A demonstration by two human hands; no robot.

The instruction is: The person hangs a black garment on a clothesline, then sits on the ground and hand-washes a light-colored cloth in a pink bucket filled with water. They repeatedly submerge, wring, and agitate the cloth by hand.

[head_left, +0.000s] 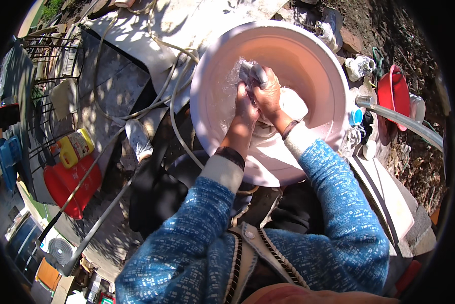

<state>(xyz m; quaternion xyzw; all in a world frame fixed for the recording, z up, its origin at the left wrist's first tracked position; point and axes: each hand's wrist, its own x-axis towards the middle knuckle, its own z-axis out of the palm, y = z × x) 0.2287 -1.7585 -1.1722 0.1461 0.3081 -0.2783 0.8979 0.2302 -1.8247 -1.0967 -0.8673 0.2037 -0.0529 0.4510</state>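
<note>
L hand (244,107) & R hand (266,92) are pressing together on a wet grey-white cloth (251,72) inside a big pink basin (308,55). A red bucket (67,185) w/ a yellow jug (75,148) is sitting off to the left, a white shoe (138,139) is lying near the hoses (174,91).

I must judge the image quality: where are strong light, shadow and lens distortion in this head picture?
Head view: hard sunlight glares on the pink basin's rim; both hands and the wet cloth are lit but sharp; dappled shade covers the ground near the yellow bottle; a black fisheye border rounds the frame and bends the hose.
</note>
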